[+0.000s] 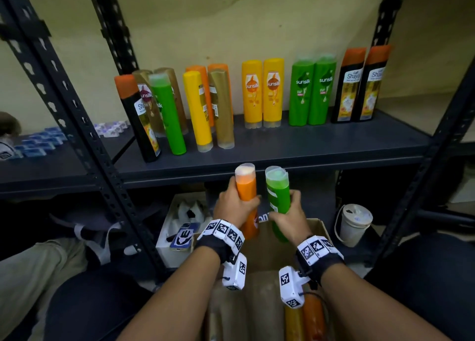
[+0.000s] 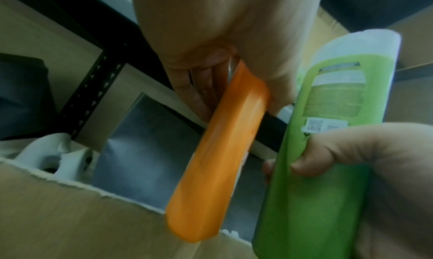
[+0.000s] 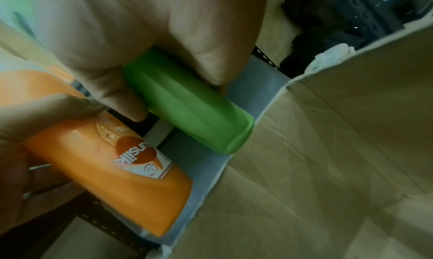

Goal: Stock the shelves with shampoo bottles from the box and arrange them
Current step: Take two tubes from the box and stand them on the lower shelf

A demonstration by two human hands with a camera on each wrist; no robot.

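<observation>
My left hand [image 1: 235, 207] grips an orange shampoo bottle [image 1: 247, 186], held upright just below the shelf's front edge. Beside it my right hand [image 1: 288, 212] grips a green shampoo bottle [image 1: 277, 189], also upright. Both bottles hang above the open cardboard box [image 1: 318, 227], where more bottles [image 1: 305, 320] lie. The dark shelf [image 1: 282, 145] carries several bottles: a loose leaning group [image 1: 174, 109] at left, then upright pairs of yellow [image 1: 263, 94], green [image 1: 312, 94] and black [image 1: 359, 86]. The left wrist view shows the orange bottle [image 2: 218, 161] and the green bottle [image 2: 316, 151]; the right wrist view shows green [image 3: 187, 100] and orange [image 3: 117, 166].
Black slotted uprights [image 1: 77, 125] frame the shelf bay. On the lower level stand a white box with a phone [image 1: 183, 235] on it and a white bucket [image 1: 353, 225]. Small blue packs [image 1: 38, 142] lie on the neighbouring shelf at left. A person's leg [image 1: 30, 271] is at lower left.
</observation>
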